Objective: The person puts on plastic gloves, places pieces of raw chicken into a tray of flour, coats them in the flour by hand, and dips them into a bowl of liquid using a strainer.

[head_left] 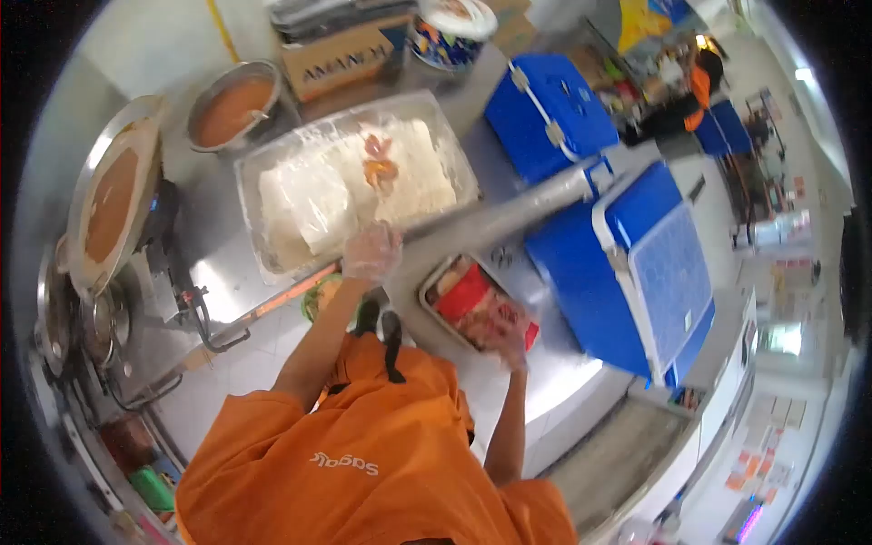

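My left hand (372, 252), in a clear plastic glove, hovers over the near edge of a large metal tray (265, 257). Its fingers look loosely apart, and I see nothing in them. White flour (304, 195) fills the tray, partly under a clear plastic sheet. Several pieces of raw meat (380, 168) lie on top of the flour. My right hand (509, 331), also gloved, reaches over a smaller metal tray (436, 309) of raw meat (461, 313) with something bright red in it. Blur hides whether those fingers grip a piece.
Blue coolers (554, 113) (590, 272) stand at the right. A metal bowl of orange-brown liquid (236, 109) sits at the back left, near a cardboard box (336, 64) and a patterned tub (450, 36). Large pans (113, 200) line the left. A co-worker (699, 91) is farther back.
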The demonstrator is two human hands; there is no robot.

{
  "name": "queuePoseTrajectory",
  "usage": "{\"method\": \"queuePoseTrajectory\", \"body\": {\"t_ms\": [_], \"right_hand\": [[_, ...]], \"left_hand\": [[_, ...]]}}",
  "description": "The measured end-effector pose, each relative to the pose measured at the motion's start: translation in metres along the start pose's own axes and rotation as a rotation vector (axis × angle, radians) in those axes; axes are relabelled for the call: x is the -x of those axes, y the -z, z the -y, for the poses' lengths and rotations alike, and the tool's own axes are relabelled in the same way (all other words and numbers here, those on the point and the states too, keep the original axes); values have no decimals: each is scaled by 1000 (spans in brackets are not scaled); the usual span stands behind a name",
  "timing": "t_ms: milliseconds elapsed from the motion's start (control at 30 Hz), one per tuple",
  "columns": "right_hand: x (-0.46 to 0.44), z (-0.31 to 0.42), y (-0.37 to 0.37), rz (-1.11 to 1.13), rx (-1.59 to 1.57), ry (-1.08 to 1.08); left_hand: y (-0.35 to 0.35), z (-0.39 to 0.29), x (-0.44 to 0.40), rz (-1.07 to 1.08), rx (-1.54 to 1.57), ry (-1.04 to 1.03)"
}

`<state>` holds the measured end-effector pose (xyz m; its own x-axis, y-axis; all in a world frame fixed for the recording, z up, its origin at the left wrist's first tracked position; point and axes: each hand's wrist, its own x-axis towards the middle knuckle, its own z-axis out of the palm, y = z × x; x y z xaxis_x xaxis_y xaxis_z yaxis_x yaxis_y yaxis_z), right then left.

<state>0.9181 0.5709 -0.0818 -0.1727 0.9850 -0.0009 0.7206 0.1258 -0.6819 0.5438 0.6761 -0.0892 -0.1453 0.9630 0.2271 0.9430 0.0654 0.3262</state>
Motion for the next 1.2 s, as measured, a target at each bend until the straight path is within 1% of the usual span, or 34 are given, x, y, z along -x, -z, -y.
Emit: {"method": "queuePoseTrajectory", "body": {"t_ms": [33,100,133,167,200,233,300,333,367,400,467,500,533,567,600,633,667,733,800,833,867,933,1000,1033,1067,1100,1200], "right_hand": [[5,-1,0,57,-174,-173],[7,-10,-5,33,-245,-359],[7,-12,-11,-3,-127,-305],[7,-14,-16,-44,-6,-256],[6,-11,-19,-56,121,-147],[3,6,-19,-15,141,-238],[-10,44,-16,62,169,-403],[-16,22,-33,28,398,-212],[-8,-1,-40,116,474,-242],[-14,31,-21,203,550,-272],[-12,29,-15,231,534,-199],[1,-9,-25,173,447,-94],[6,-31,-30,123,364,21],[3,-15,-27,19,276,-8],[3,18,-25,-71,184,-38],[6,39,-25,-154,87,-80],[8,42,-26,-113,157,-116],[-2,43,-30,-58,290,-177],[-1,18,-39,-2,110,-236],[0,18,-40,27,21,-272],[1,17,-41,48,161,-241],[-9,45,-26,90,448,-179],[4,32,-45,-47,397,-182],[6,30,-47,-69,385,-191],[7,29,-48,-91,374,-199],[6,35,-44,-62,374,-219],[5,33,-40,-31,414,-224]], "left_hand": [[4,-1,0,-11,-6,-35],[42,-16,-7,13,-20,-67],[55,-26,-10,31,-37,-56],[44,-24,-9,1,-65,-91],[34,-17,-9,-41,-97,-118],[29,-13,-9,-90,-134,-141],[33,-17,-10,-89,-127,-67],[35,-20,-12,-95,-122,-32],[37,-22,-11,-100,-109,-44],[37,-22,-9,-106,-95,-55],[36,-19,-8,-109,-75,-76],[33,-16,-7,-105,-68,-81],[30,-13,-10,-104,-61,-74],[28,-10,-13,-199,-141,-209],[28,-6,-10,-281,-227,-336],[26,-3,-4,-279,-245,-365],[24,-1,2,-277,-263,-394],[26,-6,-4,-169,-172,-254],[44,-21,-10,-98,-102,-98],[53,-27,-10,-63,-66,-19],[50,-23,-10,-72,-61,-36],[42,-19,-10,-89,-40,-69],[43,-22,-8,-70,-40,-43],[44,-23,-10,-66,-40,-29],[34,-17,-10,-76,-47,-77],[16,-4,-8,-84,-56,-122],[14,0,-7,-48,-96,-136]]}}
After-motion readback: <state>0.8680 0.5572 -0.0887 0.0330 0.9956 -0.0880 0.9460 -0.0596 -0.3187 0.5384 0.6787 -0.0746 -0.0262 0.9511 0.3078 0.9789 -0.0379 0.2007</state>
